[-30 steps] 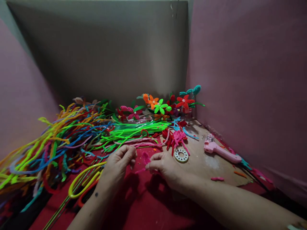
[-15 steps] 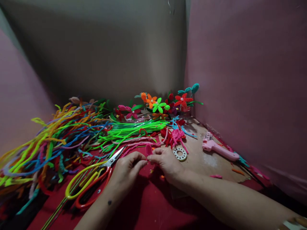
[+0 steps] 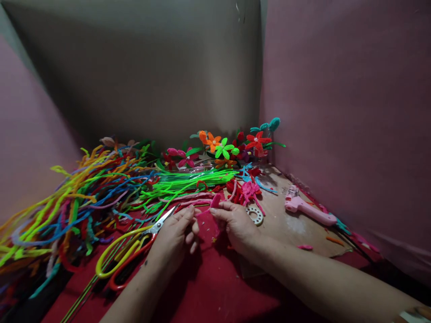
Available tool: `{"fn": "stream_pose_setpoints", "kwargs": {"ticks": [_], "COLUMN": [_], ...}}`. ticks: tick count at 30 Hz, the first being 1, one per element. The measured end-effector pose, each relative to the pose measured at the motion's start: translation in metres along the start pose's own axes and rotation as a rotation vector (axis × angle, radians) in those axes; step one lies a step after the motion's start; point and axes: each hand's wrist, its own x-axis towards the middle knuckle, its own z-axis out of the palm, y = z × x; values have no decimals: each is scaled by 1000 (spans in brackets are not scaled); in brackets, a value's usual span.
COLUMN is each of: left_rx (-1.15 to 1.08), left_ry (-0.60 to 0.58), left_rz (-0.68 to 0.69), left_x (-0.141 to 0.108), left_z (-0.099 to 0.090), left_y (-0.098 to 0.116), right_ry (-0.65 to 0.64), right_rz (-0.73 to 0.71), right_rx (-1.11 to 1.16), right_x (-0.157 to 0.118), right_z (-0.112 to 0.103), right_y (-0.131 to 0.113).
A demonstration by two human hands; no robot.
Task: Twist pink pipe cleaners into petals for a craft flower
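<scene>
Above the red tabletop, my right hand [image 3: 239, 226] pinches a folded magenta pipe cleaner [image 3: 216, 200], whose looped, petal-like end stands up past the fingertips. My left hand [image 3: 178, 231] has thumb and forefinger closed on a thin strand of the same piece, which stretches between both hands. Its other fingers are loosely curled. Just left of that hand lie scissors [image 3: 156, 226] with one yellow and one red handle, blades pointing away. A white ring with holes [image 3: 255, 216] rests beyond my right hand.
Loose multicoloured pipe cleaners [image 3: 84, 202] heap up at left. Bright green ones [image 3: 191, 181] lie behind my hands, with pipe-cleaner flowers [image 3: 224, 148] at the back. A pink glue gun [image 3: 310, 211] lies on cardboard [image 3: 286, 237] at right. Walls stand behind and on both sides.
My hands have drawn apart, the left going leftward and the right slightly up. The magenta loop has risen and tilted right, and the strand now shows between the hands.
</scene>
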Motion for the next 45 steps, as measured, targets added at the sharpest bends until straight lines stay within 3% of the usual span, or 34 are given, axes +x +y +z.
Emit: {"fn": "stream_pose_setpoints", "kwargs": {"ticks": [3,7,11,14,20,25,32,43,45], "left_rx": [-40,84,131,192,356,223,198,226,172], "left_ry": [-36,-121,-110,-124,-154,-217,-211,-137,-165], "left_rz": [8,0,-21,-22,-36,-146,-86,-90,-124], "left_x": [2,2,0,-1,1,2,0,-3,-3], "left_z": [4,12,17,18,15,10,10,12,12], "left_y": [-4,-11,-17,-17,-3,-3,-8,-5,-5], "right_ry": [55,58,73,30,133,84,50,54,52], "right_rz": [-19,38,59,87,94,12,-17,-101,-140], "right_rx": [104,234,268,222,86,72,-5,-224,-262], "right_x": [3,2,1,2,1,0,3,3,4], "right_z": [1,5,5,2,2,4,0,-4,-6], "right_y": [3,10,13,10,6,7,5,1,2]}}
